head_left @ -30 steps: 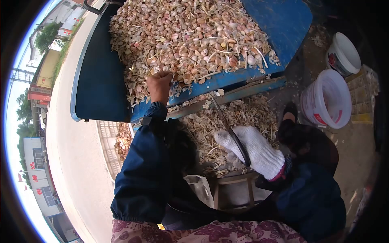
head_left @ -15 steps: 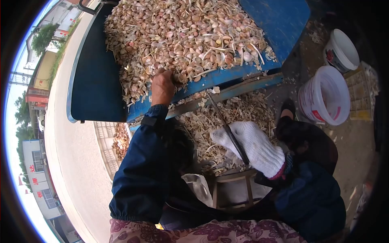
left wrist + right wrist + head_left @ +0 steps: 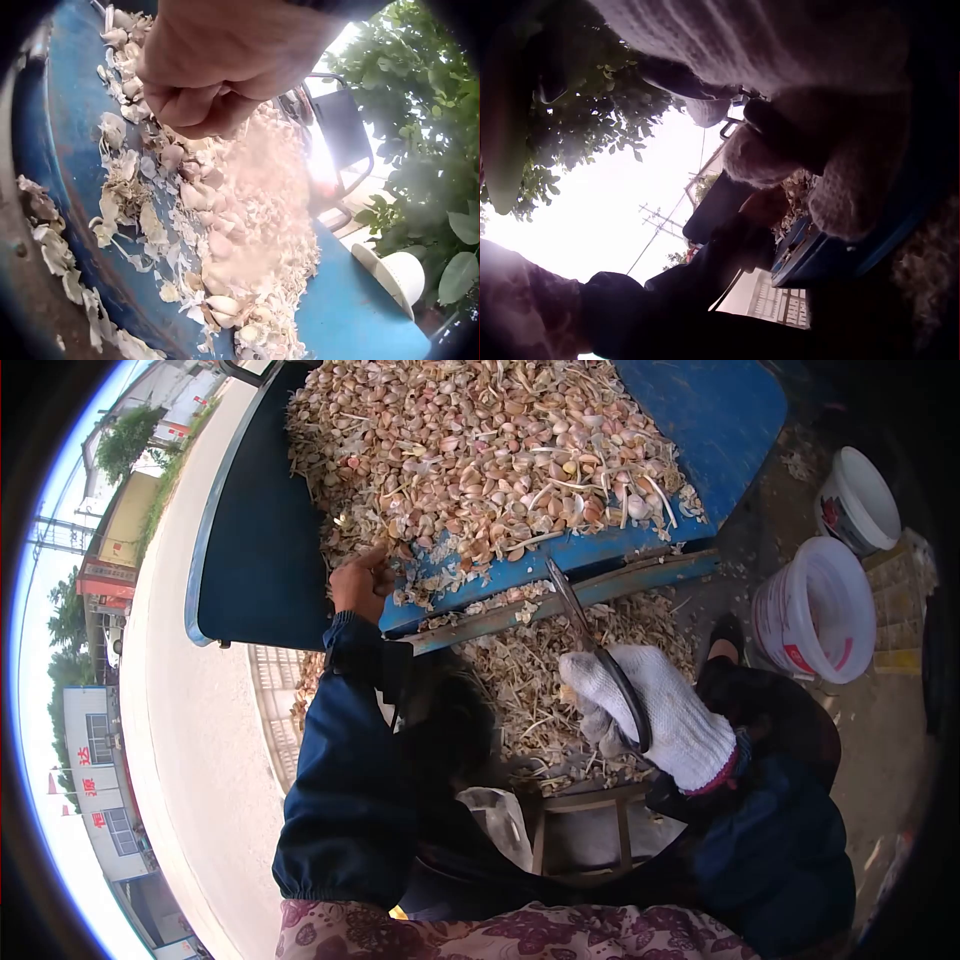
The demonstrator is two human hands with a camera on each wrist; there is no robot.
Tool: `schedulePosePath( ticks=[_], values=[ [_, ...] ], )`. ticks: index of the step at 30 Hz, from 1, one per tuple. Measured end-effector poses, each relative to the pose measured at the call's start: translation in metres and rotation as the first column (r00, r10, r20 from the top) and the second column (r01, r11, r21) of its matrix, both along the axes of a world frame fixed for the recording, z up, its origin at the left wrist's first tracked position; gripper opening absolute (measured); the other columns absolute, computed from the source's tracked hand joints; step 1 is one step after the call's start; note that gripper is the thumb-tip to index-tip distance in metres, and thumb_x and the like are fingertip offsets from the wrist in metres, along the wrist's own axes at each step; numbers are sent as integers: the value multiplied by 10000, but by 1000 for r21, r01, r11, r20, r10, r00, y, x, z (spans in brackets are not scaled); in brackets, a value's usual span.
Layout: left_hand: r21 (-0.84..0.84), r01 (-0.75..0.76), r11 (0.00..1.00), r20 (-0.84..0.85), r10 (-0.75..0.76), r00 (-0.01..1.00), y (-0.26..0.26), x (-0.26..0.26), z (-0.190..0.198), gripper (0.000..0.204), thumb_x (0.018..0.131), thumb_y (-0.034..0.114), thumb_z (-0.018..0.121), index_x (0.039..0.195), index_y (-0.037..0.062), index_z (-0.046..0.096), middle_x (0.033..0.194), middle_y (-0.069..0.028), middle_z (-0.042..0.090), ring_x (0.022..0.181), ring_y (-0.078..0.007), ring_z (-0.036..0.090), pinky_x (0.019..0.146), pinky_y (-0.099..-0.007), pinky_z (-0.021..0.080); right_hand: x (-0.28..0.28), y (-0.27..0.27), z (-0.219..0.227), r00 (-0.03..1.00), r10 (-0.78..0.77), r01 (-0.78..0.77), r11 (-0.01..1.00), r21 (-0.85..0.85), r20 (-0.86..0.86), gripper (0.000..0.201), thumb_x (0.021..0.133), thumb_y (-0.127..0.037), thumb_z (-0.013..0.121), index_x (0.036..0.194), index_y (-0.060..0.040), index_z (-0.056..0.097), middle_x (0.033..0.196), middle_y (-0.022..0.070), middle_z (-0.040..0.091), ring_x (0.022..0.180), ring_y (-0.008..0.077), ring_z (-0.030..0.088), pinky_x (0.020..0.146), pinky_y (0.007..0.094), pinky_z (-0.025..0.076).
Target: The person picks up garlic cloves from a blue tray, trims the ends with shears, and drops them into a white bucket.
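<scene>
Garlic cloves (image 3: 480, 455) lie heaped with loose skins and pale stems on a blue metal tray (image 3: 248, 550). My bare left hand (image 3: 362, 585) is at the heap's front left with its fingers curled; in the left wrist view the hand (image 3: 229, 64) is just above cloves (image 3: 221, 244), and nothing can be made out inside it. My right hand (image 3: 655, 710), in a white knitted glove, grips a dark curved tool (image 3: 627, 695), whose far end reaches over the tray's front lip. The right wrist view shows the gloved fingers (image 3: 840, 195) bent around a dark handle (image 3: 780, 139).
Skins and stems (image 3: 540, 710) are piled below the tray's front edge, above a stool (image 3: 585, 800). Two white buckets (image 3: 812, 610) (image 3: 858, 500) stand at the right. A pale crate (image 3: 275, 690) sits under the tray's left side, beside the road.
My left hand has moved left along the heap's front edge, and more blue lip shows to its right. The tool's far end has moved from the front edge onto the lip.
</scene>
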State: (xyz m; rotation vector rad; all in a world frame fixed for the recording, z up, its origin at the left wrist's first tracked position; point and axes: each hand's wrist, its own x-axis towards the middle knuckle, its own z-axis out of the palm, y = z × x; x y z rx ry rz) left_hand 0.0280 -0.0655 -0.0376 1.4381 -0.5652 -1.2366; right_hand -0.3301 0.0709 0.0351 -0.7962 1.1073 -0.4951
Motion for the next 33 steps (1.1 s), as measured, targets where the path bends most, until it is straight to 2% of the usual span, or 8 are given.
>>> schedulePosePath(
  ticks=[4, 5, 7, 11, 18, 20, 23, 33],
  values=[
    [30, 80, 996, 766, -74, 638, -10, -17, -6, 201, 766, 170, 688, 841, -14, 723, 611, -96, 625, 525, -190, 574, 482, -291, 422, -1, -2, -3, 997, 62, -68, 993, -102, -54, 540, 873, -523, 647, 613, -64, 532, 503, 7, 511, 423, 85, 505, 380, 235, 388],
    [31, 82, 996, 765, -77, 639, -13, -18, -10, 201, 766, 170, 688, 841, -14, 723, 611, -96, 625, 525, -190, 574, 482, -291, 422, -1, -3, 0, 994, 65, -75, 991, -115, -89, 542, 876, -517, 646, 595, -70, 522, 496, 2, 502, 418, 85, 497, 380, 239, 383],
    [18, 154, 988, 987, -42, 157, -18, -23, -17, 251, 750, 229, 715, 838, -4, 739, 606, -143, 650, 611, -247, 650, 603, -359, 503, -4, -4, 1, 997, 70, -71, 997, -23, -39, 488, 876, -493, 656, 727, -41, 548, 574, 5, 510, 477, 78, 503, 402, 221, 403],
    [129, 158, 979, 990, -118, -78, -21, -26, -22, 275, 733, 258, 727, 856, 11, 728, 724, -197, 672, 707, -315, 679, 695, -402, 515, -6, -6, 5, 983, 131, -142, 987, -78, -129, 438, 883, -438, 670, 808, -19, 570, 606, 7, 510, 481, 68, 487, 406, 205, 410],
    [-18, 325, 946, 997, -6, 71, -15, -14, -18, 250, 699, 194, 761, 726, -39, 675, 639, -198, 636, 621, -309, 636, 565, -394, 477, -3, -7, -2, 984, 150, -159, 983, -88, -100, 391, 885, -381, 689, 759, -34, 561, 582, 2, 505, 463, 55, 486, 390, 208, 384],
    [80, 276, 958, 678, -255, 689, -6, -12, -3, 182, 760, 118, 746, 817, -41, 678, 644, -109, 641, 550, -151, 573, 466, -275, 399, -2, -6, -9, 967, 161, -197, 964, -181, -195, 435, 873, -426, 686, 754, -26, 562, 557, 45, 532, 462, 137, 539, 419, 276, 420],
    [-34, 458, 888, 202, -443, 874, 15, -26, 22, 155, 814, 43, 710, 926, -49, 655, 725, -69, 637, 541, -59, 491, 440, -190, 311, 2, -4, -14, 783, -11, -494, 597, -633, -622, 515, 838, -506, 683, 755, -12, 565, 567, 120, 566, 525, 261, 603, 499, 356, 472],
    [-209, 582, 786, -142, -613, 777, 66, -92, 53, 257, 788, 5, 731, 1023, -50, 644, 798, -101, 634, 488, -86, 471, 407, -205, 288, 11, -1, -3, 687, -141, -590, 463, -661, -712, 688, 750, -683, 628, 742, 2, 569, 574, 172, 569, 564, 360, 623, 519, 440, 499]
  ],
)
